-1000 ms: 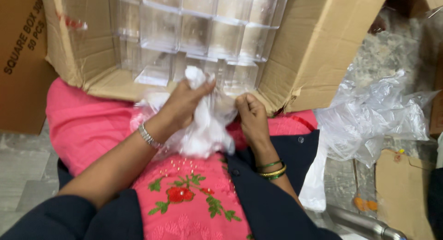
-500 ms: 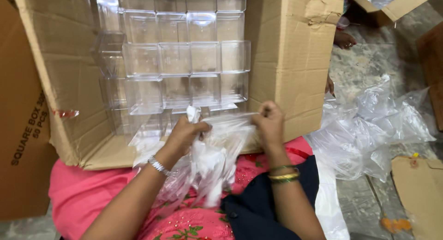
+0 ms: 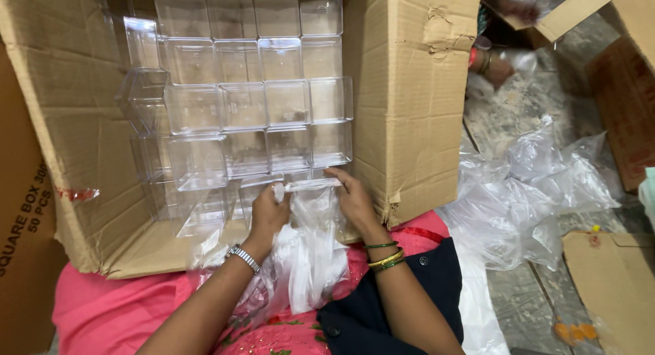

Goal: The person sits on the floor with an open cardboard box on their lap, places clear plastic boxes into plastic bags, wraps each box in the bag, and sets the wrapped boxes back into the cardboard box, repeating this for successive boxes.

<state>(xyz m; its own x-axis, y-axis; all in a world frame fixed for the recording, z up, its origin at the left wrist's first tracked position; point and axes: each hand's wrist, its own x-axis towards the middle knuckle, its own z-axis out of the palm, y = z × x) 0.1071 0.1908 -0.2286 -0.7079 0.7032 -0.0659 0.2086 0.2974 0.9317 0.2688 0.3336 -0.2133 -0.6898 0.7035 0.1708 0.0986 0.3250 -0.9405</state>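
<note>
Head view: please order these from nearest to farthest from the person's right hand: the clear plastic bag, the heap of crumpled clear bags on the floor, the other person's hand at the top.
1. Clear plastic bag: held at its mouth by the right hand, just below it.
2. Heap of crumpled clear bags: on the floor to the right.
3. Other person's hand: top right, behind the brown cardboard box.

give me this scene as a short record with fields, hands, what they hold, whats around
left hand: grips the mouth of a clear plastic bag
right hand: holds the same bag's top edge, fingers on it
bag: hangs down over the lap, at the mouth of the box
cardboard box: lies on its side, open toward the person
clear square boxes: stacked in rows inside it
loose plastic bags: heaped on the floor to the right
another person's hand: past the box, upper right
</note>
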